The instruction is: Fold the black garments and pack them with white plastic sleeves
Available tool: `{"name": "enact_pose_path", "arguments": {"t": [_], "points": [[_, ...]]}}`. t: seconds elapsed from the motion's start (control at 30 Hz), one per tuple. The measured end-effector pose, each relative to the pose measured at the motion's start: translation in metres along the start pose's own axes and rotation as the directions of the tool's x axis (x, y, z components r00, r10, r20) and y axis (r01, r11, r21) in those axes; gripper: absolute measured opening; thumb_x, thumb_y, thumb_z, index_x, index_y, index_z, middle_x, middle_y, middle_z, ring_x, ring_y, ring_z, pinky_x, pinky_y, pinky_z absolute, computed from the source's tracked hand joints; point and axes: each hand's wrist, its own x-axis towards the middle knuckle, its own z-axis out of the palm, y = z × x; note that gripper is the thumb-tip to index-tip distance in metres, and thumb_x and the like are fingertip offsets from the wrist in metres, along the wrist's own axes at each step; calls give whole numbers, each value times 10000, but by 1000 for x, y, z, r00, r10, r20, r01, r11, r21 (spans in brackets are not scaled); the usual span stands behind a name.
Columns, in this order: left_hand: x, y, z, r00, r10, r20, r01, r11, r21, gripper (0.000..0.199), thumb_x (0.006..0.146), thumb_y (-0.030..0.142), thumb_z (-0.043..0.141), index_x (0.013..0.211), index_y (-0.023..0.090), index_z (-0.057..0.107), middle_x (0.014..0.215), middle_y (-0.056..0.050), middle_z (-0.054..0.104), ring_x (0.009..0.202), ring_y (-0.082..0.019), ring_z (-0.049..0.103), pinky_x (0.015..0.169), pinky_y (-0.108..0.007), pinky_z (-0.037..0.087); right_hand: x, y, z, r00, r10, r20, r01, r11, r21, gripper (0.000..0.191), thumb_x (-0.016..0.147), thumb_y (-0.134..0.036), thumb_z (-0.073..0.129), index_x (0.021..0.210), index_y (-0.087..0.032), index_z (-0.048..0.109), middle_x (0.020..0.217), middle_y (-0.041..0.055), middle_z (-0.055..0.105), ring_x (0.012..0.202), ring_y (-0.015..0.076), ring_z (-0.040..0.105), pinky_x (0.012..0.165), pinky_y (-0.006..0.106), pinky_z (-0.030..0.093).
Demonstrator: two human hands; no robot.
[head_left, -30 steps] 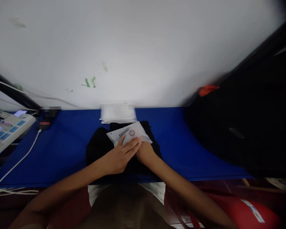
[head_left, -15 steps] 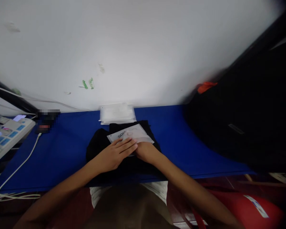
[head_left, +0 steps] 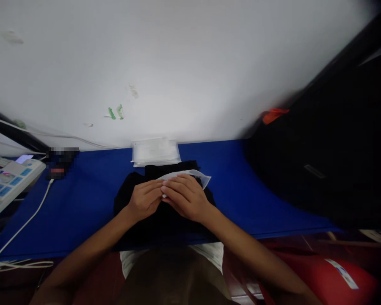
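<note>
A whitish translucent plastic bag (head_left: pixel 205 178) is bent up between my hands, above a black folded cloth (head_left: pixel 123 192) on the blue-covered table (head_left: pixel 241 190). My left hand (head_left: pixel 145 199) is closed on the bag's left part, its fingertips meeting those of my other hand. With its fingers curled over the near edge, my right hand (head_left: pixel 189 199) grips the bag at the middle. The bag's right corner sticks out past my right fingers. Whatever lies inside the bag is hidden. Just behind the cloth lies a stack of similar flat whitish bags (head_left: pixel 155 151).
On the left are a white power strip (head_left: pixel 15 182), a pixelated dark device (head_left: pixel 62 163) and a white cable (head_left: pixel 40 207). A large black object (head_left: pixel 320 161) fills the right side. Behind the table stands a white wall (head_left: pixel 190 76). A red item (head_left: pixel 333 275) is low at right.
The bag lay flatter with its printed letters showing; now it is bent and the letters are covered. My right hand has come out from beneath my left and now folds over the bag's edge.
</note>
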Motion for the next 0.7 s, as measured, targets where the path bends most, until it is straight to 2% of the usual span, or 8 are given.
{"name": "enact_pose_path", "arguments": {"t": [0.17, 0.3, 0.4, 0.5, 0.6, 0.7], "points": [[2, 8, 1, 997, -48, -60, 46, 998, -30, 165, 884, 62, 567, 951, 177, 665, 889, -53, 744, 862, -148, 717, 761, -248, 602, 6, 0, 1, 997, 4, -81, 0, 998, 57, 92, 922, -159, 590, 994, -188, 639, 926, 41, 733, 889, 161, 650, 924, 385, 518], [-3, 11, 0, 995, -77, -58, 76, 997, -3, 155, 907, 80, 552, 905, 185, 666, 874, -43, 752, 808, -127, 722, 698, -210, 595, 5, 1, 0, 1000, -2, -22, 4, 998, 68, 133, 944, -156, 528, 956, -219, 644, 921, 14, 738, 902, 161, 640, 950, 398, 486], [-6, 13, -7, 983, -160, -86, 163, 986, 34, 161, 905, 68, 555, 906, 181, 669, 862, -32, 762, 776, -117, 729, 681, -188, 585, 0, 8, -1, 999, 43, 5, -43, 995, 87, 122, 946, -177, 525, 963, -222, 636, 925, 21, 743, 915, 177, 643, 965, 415, 470], [-6, 12, -20, 945, -261, -197, 273, 962, 33, 145, 885, 57, 584, 877, 177, 666, 841, -16, 764, 773, -123, 732, 680, -192, 574, -13, 26, -6, 988, 155, 26, -157, 981, 115, 87, 924, -169, 564, 958, -230, 616, 936, 18, 744, 938, 190, 647, 984, 436, 456], [-4, 7, -34, 873, -313, -375, 329, 944, -21, 103, 861, 78, 639, 841, 176, 664, 815, -11, 749, 744, -139, 725, 655, -222, 570, -29, 46, -16, 962, 271, 30, -273, 956, 105, 104, 912, -150, 582, 965, -236, 606, 936, 23, 734, 959, 203, 640, 972, 444, 463], [-5, 6, -38, 817, -381, -433, 347, 924, -159, 55, 858, 124, 668, 841, 176, 662, 801, -19, 736, 716, -166, 721, 627, -268, 581, -32, 54, -30, 944, 311, 112, -322, 942, 99, 113, 928, -170, 566, 1013, -231, 607, 947, 45, 720, 951, 214, 634, 901, 421, 497]]}}
